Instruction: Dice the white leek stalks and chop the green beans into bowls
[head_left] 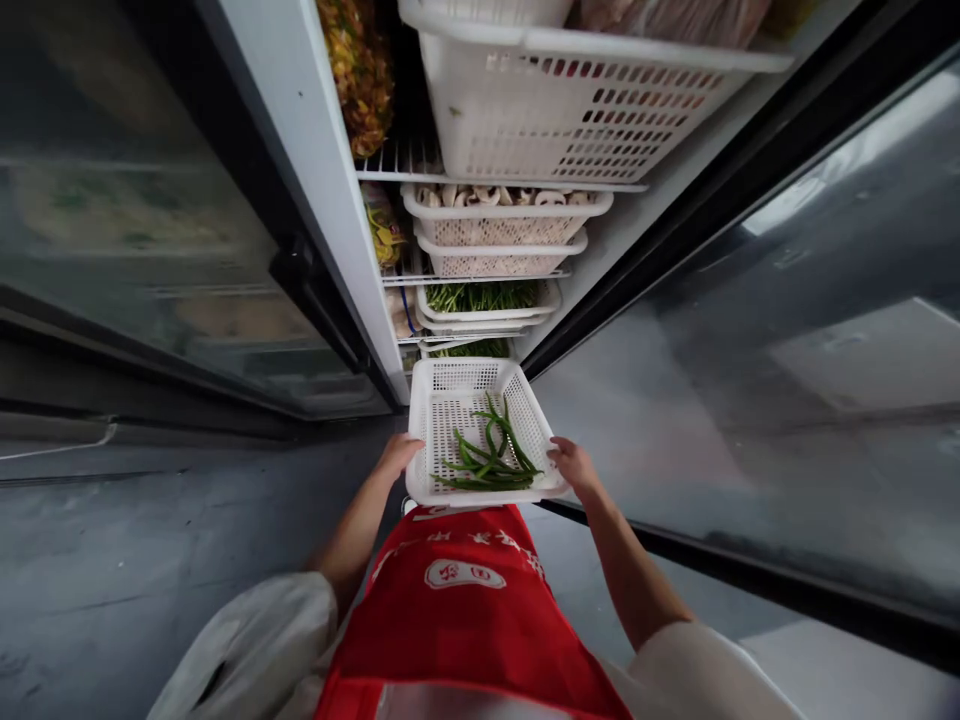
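Observation:
Between my two hands is a white plastic basket (427, 415) with perforated walls and floor. My left hand (399, 455) grips its left rim, thumb over the edge. On the opposite rim my right hand (572, 464) is closed in the same way. Several long green peppers (491, 460) lie loose inside, gathered towards the near right of the basket floor. The basket is held in front of my red apron (461, 610), just outside the open fridge. The undersides of my fingers are hidden by the rim.
Fridge shelves ahead hold a large white basket (517, 110), a basket of sliced mushrooms (510, 198) and trays of green vegetables (480, 296). Bagged food (360, 80) sits at the left. An open glass door (750, 330) flanks me on the right, a closed one (150, 230) on the left.

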